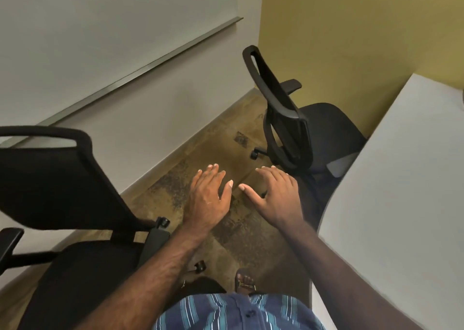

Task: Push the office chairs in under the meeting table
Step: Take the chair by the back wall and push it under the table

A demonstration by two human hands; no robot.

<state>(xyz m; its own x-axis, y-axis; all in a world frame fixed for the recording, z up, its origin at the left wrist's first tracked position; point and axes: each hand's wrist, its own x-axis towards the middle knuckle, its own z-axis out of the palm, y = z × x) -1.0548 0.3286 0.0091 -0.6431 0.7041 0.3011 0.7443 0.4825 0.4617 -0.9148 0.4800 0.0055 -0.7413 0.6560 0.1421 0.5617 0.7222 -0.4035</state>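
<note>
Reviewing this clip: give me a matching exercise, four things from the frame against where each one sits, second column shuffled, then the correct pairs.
Things:
1. near chair
2. far chair
3. meeting table
4. left hand

Places:
A. along the right edge of the view, white top
B. open and empty, over the carpet beside the right hand
C. lower left, next to the white wall, clear of the table
D. by the yellow wall, seat at the table's edge

Pairs: 1-C, 2-D, 3-A, 4-B
</note>
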